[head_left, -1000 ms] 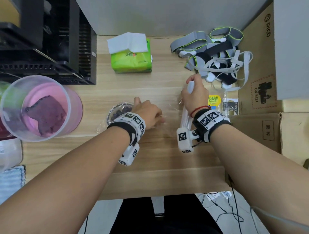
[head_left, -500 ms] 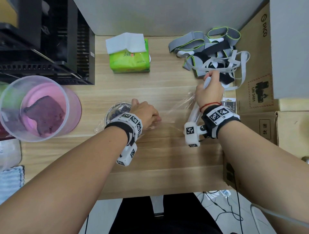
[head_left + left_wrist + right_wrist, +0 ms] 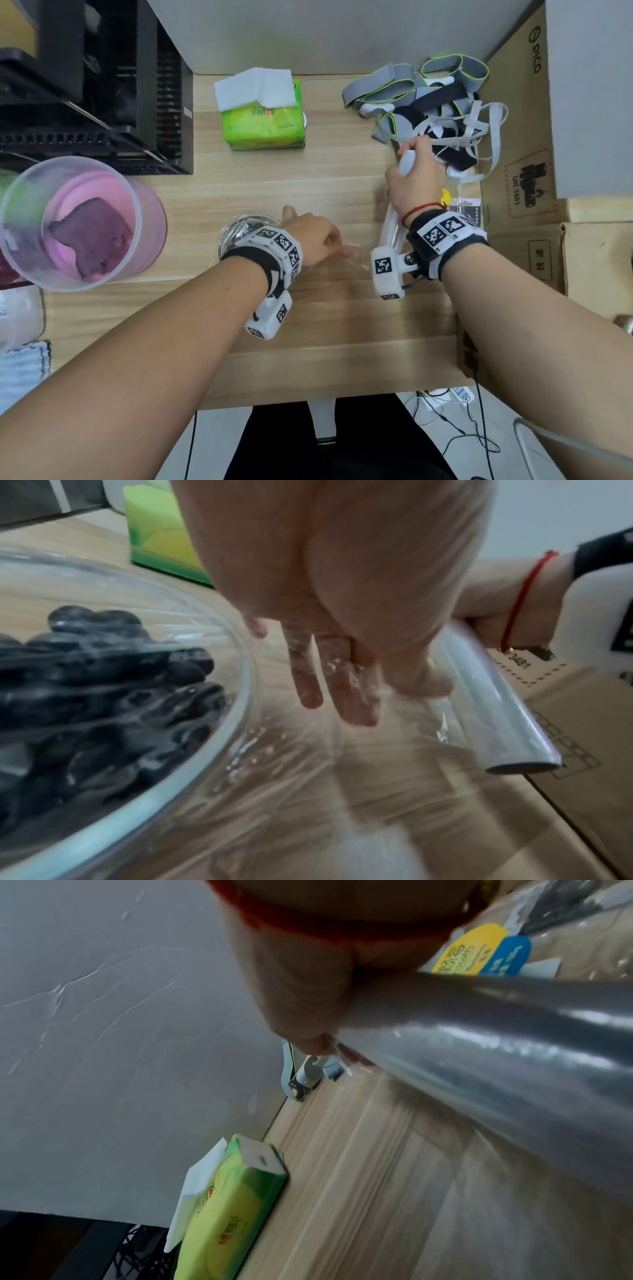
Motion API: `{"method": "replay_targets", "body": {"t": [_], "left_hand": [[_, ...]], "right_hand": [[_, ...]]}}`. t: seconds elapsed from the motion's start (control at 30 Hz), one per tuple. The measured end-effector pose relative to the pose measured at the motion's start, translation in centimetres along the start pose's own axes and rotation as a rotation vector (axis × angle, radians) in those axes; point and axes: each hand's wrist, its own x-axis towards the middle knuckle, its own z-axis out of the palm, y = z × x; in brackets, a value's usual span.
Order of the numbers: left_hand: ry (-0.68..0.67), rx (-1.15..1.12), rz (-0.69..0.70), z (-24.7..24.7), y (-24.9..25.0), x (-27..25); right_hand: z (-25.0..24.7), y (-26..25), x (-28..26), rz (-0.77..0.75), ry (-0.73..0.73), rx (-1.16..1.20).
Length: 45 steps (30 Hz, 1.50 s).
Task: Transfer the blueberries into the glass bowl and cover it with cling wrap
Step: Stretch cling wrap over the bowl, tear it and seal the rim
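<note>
The glass bowl [image 3: 226,236] stands on the wooden table just left of my left wrist, with dark blueberries [image 3: 103,683] inside and clear film lying over its rim [image 3: 245,674]. Beside the bowl my left hand [image 3: 339,251] presses the film onto the table with straight fingers [image 3: 342,704]. My right hand [image 3: 407,154] grips the cling wrap roll [image 3: 392,228] near its far end, to the right of the left hand. The roll [image 3: 496,710] hangs above the table, and a wrinkled sheet runs from it to my left fingers. In the right wrist view the roll [image 3: 496,1042] fills the right side.
A green tissue pack [image 3: 262,126] lies at the back centre. A strap heap [image 3: 435,106] sits back right beside a cardboard box [image 3: 513,171]. A clear labelled package [image 3: 462,205] lies under my right wrist. A translucent pink container [image 3: 78,222] and black rack [image 3: 85,85] stand left.
My right hand has carried the roll to the right and farther away, drawing the film out. My left hand has stayed beside the bowl.
</note>
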Motion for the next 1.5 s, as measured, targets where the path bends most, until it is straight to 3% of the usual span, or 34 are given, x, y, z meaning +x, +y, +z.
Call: {"method": "replay_targets", "body": {"t": [0.33,0.57,1.0,1.07,1.2,1.27,1.5], "left_hand": [[0.097,0.032,0.034,0.8,0.3,0.0],[0.088,0.012,0.030,0.5,0.6,0.2],[0.120,-0.069,0.024,0.4,0.1,-0.2],[0.127,-0.055,0.028,0.3,0.2,-0.2],[0.203,-0.135,0.004,-0.1,0.4,0.1],[0.210,-0.143,-0.010,-0.3,0.2,0.0],[0.175,-0.151,-0.054,0.2,-1.3,-0.7]], "right_hand": [[-2.4,0.7,1.5,0.009,0.008,-0.143],[-3.9,2.0,1.9,0.052,0.075,-0.218],[-5.5,2.3,2.3,0.101,0.221,-0.192],[-5.2,1.5,2.0,0.015,0.110,-0.202],[-2.0,-0.9,-0.4,-0.304,-0.452,-0.259],[-0.2,-1.8,-1.8,-0.368,-0.635,-0.300],[0.9,-1.4,-2.3,-0.369,-0.908,-0.393]]}}
